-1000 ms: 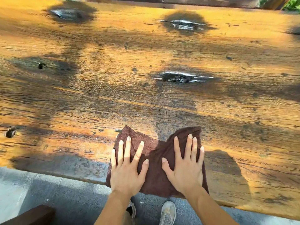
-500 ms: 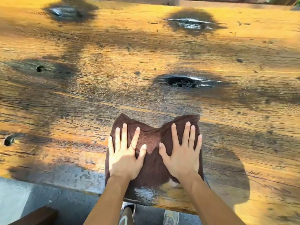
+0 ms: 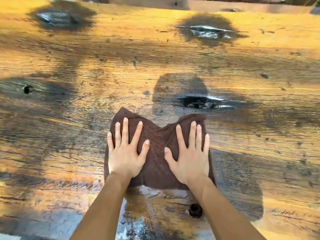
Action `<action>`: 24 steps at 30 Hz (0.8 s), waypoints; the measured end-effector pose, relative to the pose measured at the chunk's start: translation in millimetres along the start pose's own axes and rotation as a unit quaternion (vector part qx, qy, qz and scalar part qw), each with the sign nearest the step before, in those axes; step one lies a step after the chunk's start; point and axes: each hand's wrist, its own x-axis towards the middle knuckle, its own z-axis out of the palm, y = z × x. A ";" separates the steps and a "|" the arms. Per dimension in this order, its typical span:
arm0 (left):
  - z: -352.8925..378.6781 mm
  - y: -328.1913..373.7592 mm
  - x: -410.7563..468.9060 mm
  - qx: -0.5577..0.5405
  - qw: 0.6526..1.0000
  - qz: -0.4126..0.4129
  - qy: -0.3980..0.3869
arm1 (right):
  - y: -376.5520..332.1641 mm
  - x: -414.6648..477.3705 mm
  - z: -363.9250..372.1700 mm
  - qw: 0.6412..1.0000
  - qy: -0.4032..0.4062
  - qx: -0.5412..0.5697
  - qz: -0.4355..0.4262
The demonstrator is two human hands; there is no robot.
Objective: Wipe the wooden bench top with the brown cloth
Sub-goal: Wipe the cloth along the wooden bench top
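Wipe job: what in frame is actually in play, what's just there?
In play: brown cloth; left hand and right hand, pressing flat on it; wooden bench top.
Just there: dark knot hole beyond the cloth; small round hole at left; far plank.

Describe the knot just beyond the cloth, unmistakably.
On the bench top, find the brown cloth. Just past its far right corner lies a dark knot: a long split, unlike the small round holes, and nearer than the two back knots.
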 end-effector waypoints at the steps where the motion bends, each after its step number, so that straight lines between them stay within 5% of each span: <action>1: -1.5 -2.7 9.3 -0.002 1.000 0.007 0.008 | -3.1 8.8 -1.5 1.000 -0.003 0.004 -0.003; 24: -51.9 -23.3 216.9 0.002 0.999 0.024 0.024 | -57.8 220.3 -27.7 0.997 0.030 0.024 0.074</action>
